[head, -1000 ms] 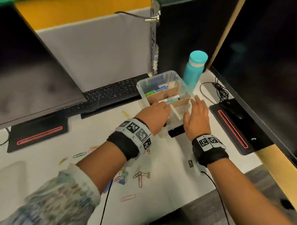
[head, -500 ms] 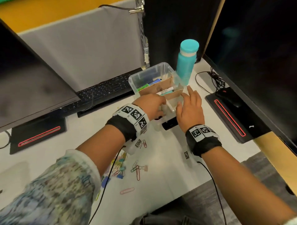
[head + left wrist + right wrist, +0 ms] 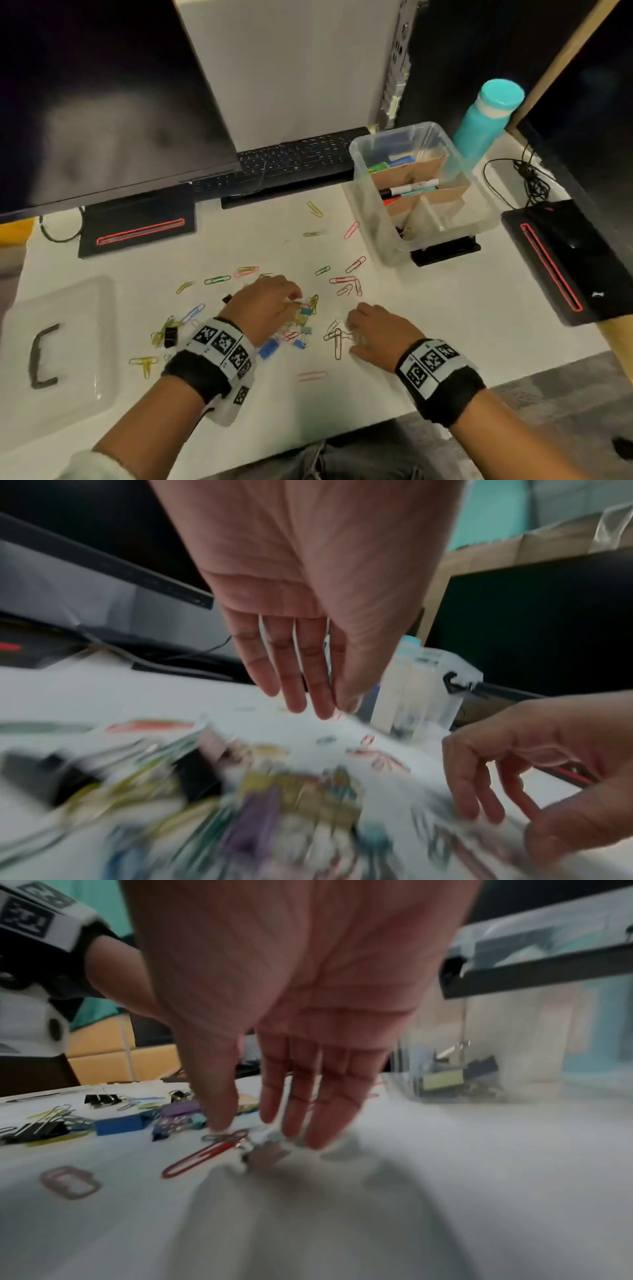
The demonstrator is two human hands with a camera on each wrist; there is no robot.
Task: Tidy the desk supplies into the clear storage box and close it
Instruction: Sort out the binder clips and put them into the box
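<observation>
Currently both hands, left hand [image 3: 265, 305] and right hand [image 3: 375, 330], loose-fingered, holding nothing, over clips [image 3: 305, 329]; clear storage box [image 3: 387, 233] far right, lidless, long axis near-far.

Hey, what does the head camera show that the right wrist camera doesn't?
Only the head view shows the box lid lying at the desk's left, the keyboard, the teal bottle, and the markers in the box.

Only the right wrist view shows the right hand's palm side, fingers straight over a red paper clip, and binder clips through the box wall.

Both show the clear box, the scattered clips, and the left hand.
</observation>
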